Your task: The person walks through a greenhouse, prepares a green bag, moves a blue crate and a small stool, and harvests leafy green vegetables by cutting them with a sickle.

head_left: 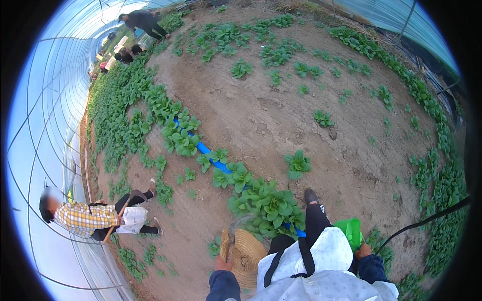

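the left hand [224, 264] wraps its fingers round a sickle [231, 243] at its one o'clock, pointed forward, likely for safety; a straw hat [254, 263] is at three. the right hand [362, 251] seems curled on a green bucket [349, 232] at eleven, probably to steady it.

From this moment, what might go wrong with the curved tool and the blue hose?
The curved tool in the left hand points toward the leafy plants, so a careless swing might cut leaves. The blue hose runs among those plants toward the person's legs and might cause a trip.
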Demonstrator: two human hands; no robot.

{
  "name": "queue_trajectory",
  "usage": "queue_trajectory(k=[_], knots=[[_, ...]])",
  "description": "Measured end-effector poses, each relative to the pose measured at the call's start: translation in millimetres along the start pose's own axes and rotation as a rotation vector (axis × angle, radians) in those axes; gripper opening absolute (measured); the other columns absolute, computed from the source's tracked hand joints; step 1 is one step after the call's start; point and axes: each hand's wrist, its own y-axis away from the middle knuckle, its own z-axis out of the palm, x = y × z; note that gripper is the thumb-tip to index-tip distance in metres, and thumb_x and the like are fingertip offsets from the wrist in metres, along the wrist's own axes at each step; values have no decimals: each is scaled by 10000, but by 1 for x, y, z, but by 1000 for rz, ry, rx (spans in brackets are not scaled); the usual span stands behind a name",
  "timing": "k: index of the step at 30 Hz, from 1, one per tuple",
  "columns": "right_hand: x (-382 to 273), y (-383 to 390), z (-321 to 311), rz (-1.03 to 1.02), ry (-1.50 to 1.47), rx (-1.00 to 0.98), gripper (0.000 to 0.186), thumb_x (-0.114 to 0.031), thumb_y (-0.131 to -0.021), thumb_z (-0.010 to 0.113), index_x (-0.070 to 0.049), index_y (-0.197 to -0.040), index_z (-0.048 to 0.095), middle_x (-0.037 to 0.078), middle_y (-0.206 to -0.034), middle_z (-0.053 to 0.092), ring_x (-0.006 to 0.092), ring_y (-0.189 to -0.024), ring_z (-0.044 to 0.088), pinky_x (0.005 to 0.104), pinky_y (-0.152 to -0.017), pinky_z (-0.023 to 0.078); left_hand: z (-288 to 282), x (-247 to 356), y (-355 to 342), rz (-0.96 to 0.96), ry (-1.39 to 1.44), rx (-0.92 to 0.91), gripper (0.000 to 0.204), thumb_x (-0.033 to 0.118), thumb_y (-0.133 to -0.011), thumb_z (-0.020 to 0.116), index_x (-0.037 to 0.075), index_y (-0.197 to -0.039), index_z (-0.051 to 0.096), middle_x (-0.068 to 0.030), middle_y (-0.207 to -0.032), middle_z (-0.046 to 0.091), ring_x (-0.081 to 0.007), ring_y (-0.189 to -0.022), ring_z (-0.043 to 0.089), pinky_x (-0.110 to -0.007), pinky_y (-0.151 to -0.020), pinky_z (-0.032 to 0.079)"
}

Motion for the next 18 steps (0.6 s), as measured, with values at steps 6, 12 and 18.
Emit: queue_trajectory(k=[6,12,18], knots=[[-92,-105,-87,-56,96,32,289,-156,-663,643,46,-868,618,274,-890,632,419,-864,617,468,-776,506,-2,54,-18,-60,25,109,457,145,-633,755,-41,-996,549,-246,-907,628,-391,-884,621,-442,-765,478],[-211,-201,-174,-64,96,90,320,-130,-687,599,23,-967,619,289,-951,620,428,-909,605,463,-801,500,-4,144,-111,-141,116,89,459,132,-622,757,-41,-994,553,-245,-875,630,-387,-849,627,-439,-746,482],[-324,-259,-257,35,114,130,362,-149,-669,613,27,-985,620,298,-945,618,426,-920,604,463,-798,495,-35,252,-273,-163,-17,-13,448,84,-631,726,-23,-1035,563,-214,-887,640,-372,-863,628,-424,-771,481]])
